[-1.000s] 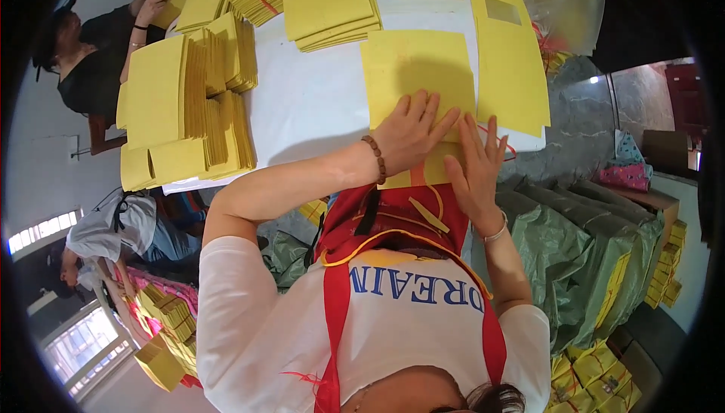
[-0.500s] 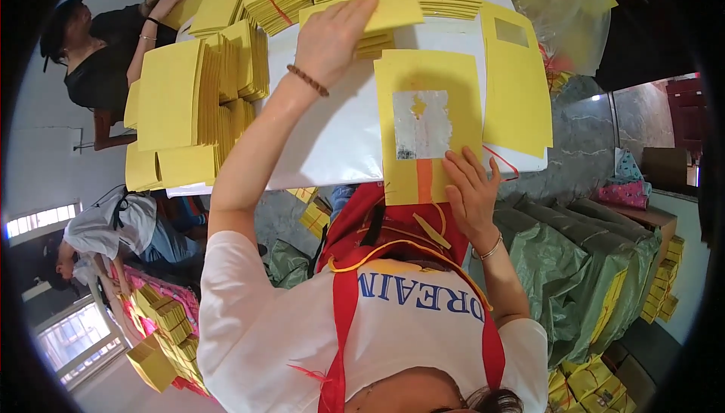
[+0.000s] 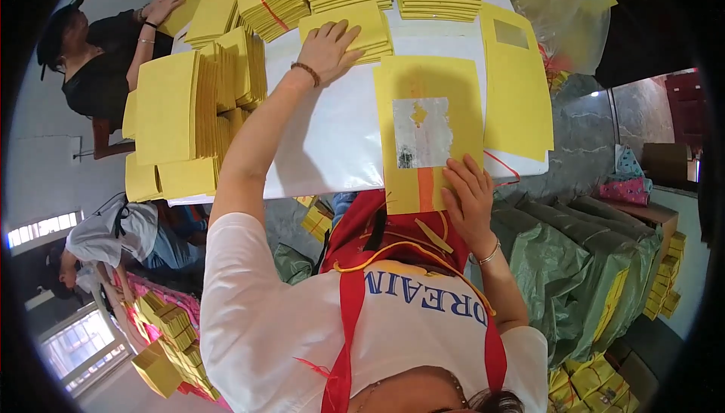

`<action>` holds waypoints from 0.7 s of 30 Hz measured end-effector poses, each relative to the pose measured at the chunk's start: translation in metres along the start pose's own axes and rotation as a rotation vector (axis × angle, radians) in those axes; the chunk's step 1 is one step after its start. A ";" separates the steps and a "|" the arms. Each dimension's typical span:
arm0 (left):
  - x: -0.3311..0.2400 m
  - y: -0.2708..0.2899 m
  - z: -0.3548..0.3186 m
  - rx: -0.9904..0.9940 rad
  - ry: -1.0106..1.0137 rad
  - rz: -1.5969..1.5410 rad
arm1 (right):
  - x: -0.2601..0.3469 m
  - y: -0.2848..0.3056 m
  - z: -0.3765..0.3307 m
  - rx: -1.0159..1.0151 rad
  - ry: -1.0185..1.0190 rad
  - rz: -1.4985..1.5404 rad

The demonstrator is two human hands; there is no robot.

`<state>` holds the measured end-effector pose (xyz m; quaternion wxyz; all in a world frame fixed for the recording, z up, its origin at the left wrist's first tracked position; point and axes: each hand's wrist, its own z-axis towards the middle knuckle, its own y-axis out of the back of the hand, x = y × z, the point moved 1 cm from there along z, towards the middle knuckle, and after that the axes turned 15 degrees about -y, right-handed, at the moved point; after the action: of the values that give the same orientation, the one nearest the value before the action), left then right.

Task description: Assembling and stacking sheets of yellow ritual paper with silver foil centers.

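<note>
My left hand [image 3: 330, 52] lies palm down with fingers stretched over a low stack of folded yellow joss paper [image 3: 370, 29]. A brown bead bracelet circles that wrist. Nearer to me, an unfolded joss paper sheet [image 3: 462, 186] reaches past the table's front edge. It carries a torn silver foil patch [image 3: 423, 134] and an orange-red stripe. My right hand [image 3: 470, 198] rests on its lower right edge, fingers extended and not gripping. Whether more sheets lie beneath it I cannot tell.
Tied and loose stacks of yellow paper [image 3: 170, 107] crowd the white-covered table's [image 3: 321, 160] left and far sides. More flat yellow sheets [image 3: 517, 88] lie at right. A co-worker [image 3: 102, 58] handles paper at far left; another person bends at lower left. Green sacks [image 3: 540, 269] stand at right.
The folded paper under my left hand, earlier angled out to the right, now lies in line on the stack. My left hand has come down flat on it. My right hand stays on the sheet.
</note>
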<state>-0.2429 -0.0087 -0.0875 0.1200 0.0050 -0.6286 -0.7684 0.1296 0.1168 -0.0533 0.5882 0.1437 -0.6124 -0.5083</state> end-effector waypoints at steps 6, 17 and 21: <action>0.003 -0.006 -0.002 0.038 0.016 0.019 | -0.002 0.001 0.000 0.022 -0.021 0.060; -0.059 0.047 0.014 -0.440 0.055 -0.481 | -0.019 0.016 0.042 -0.014 -0.348 0.638; -0.086 0.037 0.019 -0.491 0.179 -0.869 | -0.019 0.004 0.041 0.013 -0.426 0.767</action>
<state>-0.1554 0.0190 -0.0606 -0.1598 0.3035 -0.3565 -0.8691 0.1012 0.1519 -0.0529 0.5940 -0.1982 -0.7323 -0.2675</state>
